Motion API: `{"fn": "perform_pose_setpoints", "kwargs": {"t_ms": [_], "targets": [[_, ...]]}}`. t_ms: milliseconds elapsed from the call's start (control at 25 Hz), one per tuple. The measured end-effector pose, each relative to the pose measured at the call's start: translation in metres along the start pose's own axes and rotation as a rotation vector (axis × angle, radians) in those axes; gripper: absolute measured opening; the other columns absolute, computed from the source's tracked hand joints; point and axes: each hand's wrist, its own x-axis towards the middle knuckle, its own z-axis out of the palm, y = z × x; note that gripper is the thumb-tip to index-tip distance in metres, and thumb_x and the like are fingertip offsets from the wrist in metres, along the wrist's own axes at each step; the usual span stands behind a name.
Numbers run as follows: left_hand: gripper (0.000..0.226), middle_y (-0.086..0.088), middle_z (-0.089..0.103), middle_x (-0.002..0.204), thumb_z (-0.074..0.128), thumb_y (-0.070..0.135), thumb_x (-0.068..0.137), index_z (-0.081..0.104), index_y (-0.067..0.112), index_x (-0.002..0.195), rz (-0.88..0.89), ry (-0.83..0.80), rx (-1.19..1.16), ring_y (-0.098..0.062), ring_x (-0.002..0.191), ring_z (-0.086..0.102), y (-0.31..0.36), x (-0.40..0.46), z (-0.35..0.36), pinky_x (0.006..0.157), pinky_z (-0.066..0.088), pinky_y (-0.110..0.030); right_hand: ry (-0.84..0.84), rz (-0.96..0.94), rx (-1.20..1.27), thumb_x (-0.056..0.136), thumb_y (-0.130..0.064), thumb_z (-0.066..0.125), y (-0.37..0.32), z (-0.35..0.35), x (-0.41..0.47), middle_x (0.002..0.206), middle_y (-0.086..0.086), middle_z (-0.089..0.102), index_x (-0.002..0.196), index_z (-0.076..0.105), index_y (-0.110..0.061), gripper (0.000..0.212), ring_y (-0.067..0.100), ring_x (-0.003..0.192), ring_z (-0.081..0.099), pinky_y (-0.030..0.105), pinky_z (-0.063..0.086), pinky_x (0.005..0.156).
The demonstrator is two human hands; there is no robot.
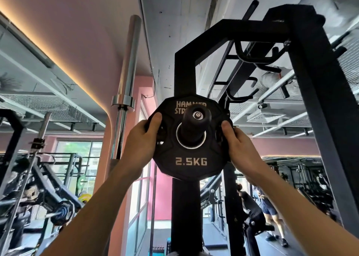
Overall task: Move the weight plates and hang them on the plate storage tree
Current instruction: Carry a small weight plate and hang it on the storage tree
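A black 2.5KG weight plate (191,159) sits with its centre hole around a black storage peg (195,119) that juts toward me from the black upright of the rack (184,71). My left hand (143,137) grips the plate's left edge, thumb on the front face. My right hand (239,145) grips the right edge the same way. The peg's end cap stands out in front of the plate.
A chrome barbell (126,84) stands upright to the left of the rack. A thick black rack post (320,119) rises on the right with hooks behind it. Gym machines fill the left; people stand at the lower right.
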Motion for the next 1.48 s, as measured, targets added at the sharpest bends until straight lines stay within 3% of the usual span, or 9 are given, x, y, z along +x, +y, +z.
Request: {"fn": "perform_pose_setpoints", "kwargs": {"t_ms": [320, 400, 480, 600, 680, 840, 1160, 1360, 1480], "targets": [[0.04, 0.009, 0.065, 0.09, 0.045, 0.049, 0.099, 0.061, 0.014, 0.108, 0.046, 0.046, 0.003, 0.006, 0.07, 0.064, -0.02, 0.005, 0.008, 0.055, 0.045, -0.009, 0.067, -0.011, -0.005, 0.093, -0.065, 0.038, 0.014, 0.005, 0.001, 0.102, -0.006, 0.069, 0.107, 0.06, -0.024, 0.049, 0.012, 0.098, 0.064, 0.04, 0.05, 0.093], [0.043, 0.011, 0.064, 0.095, 0.045, 0.05, 0.099, 0.058, 0.013, 0.117, 0.037, 0.048, 0.017, 0.001, 0.081, 0.061, -0.022, 0.004, 0.008, 0.063, 0.044, -0.017, 0.085, -0.004, -0.007, 0.093, -0.066, 0.037, 0.014, 0.006, -0.003, 0.102, -0.008, 0.067, 0.108, 0.059, -0.023, 0.051, 0.01, 0.098, 0.063, 0.035, 0.049, 0.088], [0.04, 0.012, 0.061, 0.099, 0.045, 0.047, 0.1, 0.053, 0.015, 0.122, 0.02, 0.019, 0.023, 0.002, 0.087, 0.058, -0.023, 0.0, 0.008, 0.065, 0.043, -0.014, 0.071, 0.013, -0.007, 0.095, -0.062, 0.037, 0.014, 0.006, -0.011, 0.103, -0.008, 0.065, 0.11, 0.057, -0.023, 0.047, 0.006, 0.095, 0.061, 0.026, 0.047, 0.079], [0.037, 0.006, 0.059, 0.109, 0.046, 0.038, 0.102, 0.046, 0.014, 0.13, -0.001, -0.006, 0.069, 0.004, 0.089, 0.055, -0.025, -0.015, 0.004, 0.06, 0.043, -0.002, 0.022, 0.027, 0.02, 0.093, -0.063, 0.042, 0.019, 0.005, -0.024, 0.107, -0.004, 0.068, 0.11, 0.056, -0.023, 0.046, 0.012, 0.098, 0.065, 0.035, 0.052, 0.089], [0.036, 0.002, 0.058, 0.114, 0.046, 0.036, 0.102, 0.043, 0.016, 0.132, -0.039, -0.014, 0.072, 0.002, 0.092, 0.057, -0.025, -0.029, -0.002, 0.071, 0.049, -0.01, -0.014, 0.068, 0.051, 0.09, -0.063, 0.048, 0.02, 0.002, -0.038, 0.104, 0.0, 0.07, 0.111, 0.057, -0.019, 0.05, 0.017, 0.093, 0.07, 0.044, 0.055, 0.09], [0.025, -0.004, 0.064, 0.1, 0.051, 0.031, 0.1, 0.04, 0.026, 0.123, -0.143, -0.059, 0.099, -0.014, 0.083, 0.066, -0.026, -0.068, -0.016, 0.072, 0.055, -0.032, -0.043, 0.115, 0.092, 0.088, -0.06, 0.054, 0.022, -0.014, -0.079, 0.091, 0.012, 0.072, 0.099, 0.055, -0.016, 0.046, 0.023, 0.081, 0.074, 0.048, 0.058, 0.083], [0.02, 0.008, 0.067, 0.094, 0.057, 0.052, 0.08, 0.058, 0.038, 0.094, -0.253, -0.109, 0.146, -0.01, 0.085, 0.07, -0.022, -0.213, -0.034, 0.075, 0.054, -0.035, -0.096, 0.227, 0.098, 0.094, -0.049, 0.054, 0.025, -0.046, -0.197, 0.091, 0.012, 0.071, 0.09, 0.055, -0.016, 0.033, 0.026, 0.087, 0.07, 0.039, 0.057, 0.072], [0.009, 0.005, 0.068, 0.093, 0.056, 0.037, 0.09, 0.061, 0.032, 0.095, -0.382, -0.108, 0.127, -0.006, 0.082, 0.066, -0.014, -0.313, -0.043, 0.072, 0.05, -0.031, -0.133, 0.338, 0.066, 0.097, -0.044, 0.052, 0.029, -0.081, -0.295, 0.087, 0.004, 0.071, 0.089, 0.056, -0.019, 0.027, 0.02, 0.084, 0.068, 0.041, 0.055, 0.073], [0.019, 0.007, 0.068, 0.093, 0.056, 0.047, 0.081, 0.061, 0.034, 0.093, -0.483, -0.106, 0.139, -0.007, 0.084, 0.066, -0.006, -0.369, -0.053, 0.07, 0.049, -0.027, -0.149, 0.427, 0.067, 0.099, -0.04, 0.051, 0.035, -0.1, -0.353, 0.086, 0.0, 0.07, 0.09, 0.056, -0.016, 0.026, 0.014, 0.081, 0.068, 0.039, 0.054, 0.072]]}}
